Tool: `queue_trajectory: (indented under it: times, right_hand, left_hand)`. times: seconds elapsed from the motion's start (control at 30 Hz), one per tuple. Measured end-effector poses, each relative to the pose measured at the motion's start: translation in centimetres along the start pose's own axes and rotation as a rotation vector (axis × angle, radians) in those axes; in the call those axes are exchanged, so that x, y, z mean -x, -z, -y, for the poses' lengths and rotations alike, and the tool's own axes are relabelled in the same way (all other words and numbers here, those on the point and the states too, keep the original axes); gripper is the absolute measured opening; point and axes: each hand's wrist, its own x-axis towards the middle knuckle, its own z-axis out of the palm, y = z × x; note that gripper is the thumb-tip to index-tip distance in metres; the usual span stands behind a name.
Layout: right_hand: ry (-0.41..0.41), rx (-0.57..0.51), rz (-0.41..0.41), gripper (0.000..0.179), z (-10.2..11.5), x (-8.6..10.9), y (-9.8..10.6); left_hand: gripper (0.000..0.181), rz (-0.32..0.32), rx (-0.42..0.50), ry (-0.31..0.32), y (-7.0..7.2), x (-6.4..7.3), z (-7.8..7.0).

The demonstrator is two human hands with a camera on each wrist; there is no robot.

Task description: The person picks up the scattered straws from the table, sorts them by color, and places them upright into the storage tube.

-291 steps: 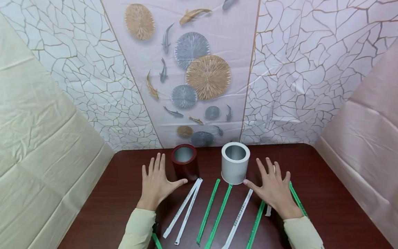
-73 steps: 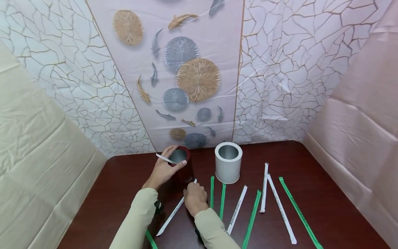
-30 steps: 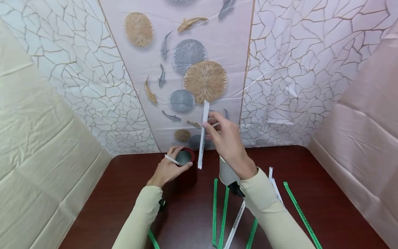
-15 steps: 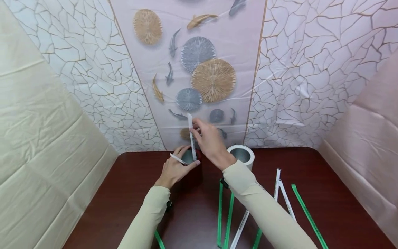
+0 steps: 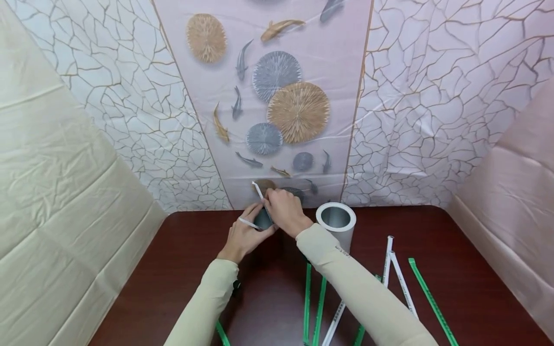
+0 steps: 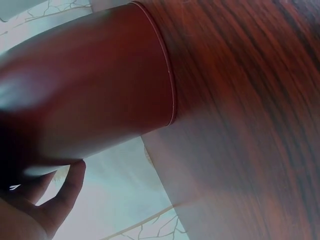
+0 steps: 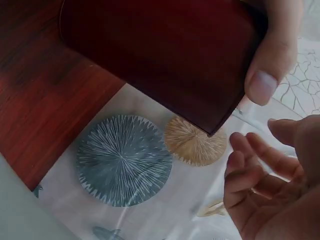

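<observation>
My left hand (image 5: 242, 238) grips the upper part of a dark red cylindrical canister (image 6: 90, 80), fingers and thumb round its rim. One white wrapped straw (image 5: 249, 223) leans out over the rim beside the left fingers. Another white straw (image 5: 258, 190) slants out of the canister's mouth toward the upper left. My right hand (image 5: 285, 211) is at the rim, close to that second straw. In the right wrist view its thumb and loosely bent fingers stand apart, with nothing visible between them. The canister's front is mostly hidden by the hands in the head view.
A white canister (image 5: 344, 236) stands to the right, partly behind the right sleeve. Green straws (image 5: 321, 307) and white straws (image 5: 404, 286) lie at centre and right. Another green straw (image 5: 222, 331) shows by the left sleeve. A patterned cloth wall (image 5: 298, 113) closes off the back.
The right hand picked a white straw off the table, raised it, and lowered it into the red canister. That straw now tilts left, and the right fingers have parted from it.
</observation>
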Motion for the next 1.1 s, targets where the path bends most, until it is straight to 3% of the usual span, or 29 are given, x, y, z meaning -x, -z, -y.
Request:
queue_trajectory:
  times: [0.13,0.3,0.5,0.67,0.87,1.1]
  right_hand:
    - [-0.038,0.020,-0.004,0.021,-1.2,0.7,1.6]
    - [-0.059,-0.123,0.013,0.023,-2.8,2.2,6.9]
    - [-0.063,-0.291,-0.004,0.026,-5.0,4.4,14.7]
    - [-0.143,-0.394,0.052,0.026,-8.2,8.3,18.1]
    - [-0.308,-0.435,0.081,0.029,-12.8,14.4,18.3]
    - [-0.431,-0.478,0.147,0.025,-17.5,19.7,14.0]
  left_hand:
    - [0.077,-0.003,0.039,-0.012,-1.0,0.0,-0.7]
    - [0.081,0.005,0.123,-0.038,-1.7,0.0,-0.7]
    - [0.077,-0.028,0.234,-0.061,0.3,-0.6,-0.3]
    - [0.073,0.012,0.263,-0.031,1.5,-0.2,0.1]
    - [0.069,0.044,0.292,-0.055,0.6,-0.2,-0.4]
    - [0.068,0.032,0.304,-0.075,0.3,-0.6,-0.1]
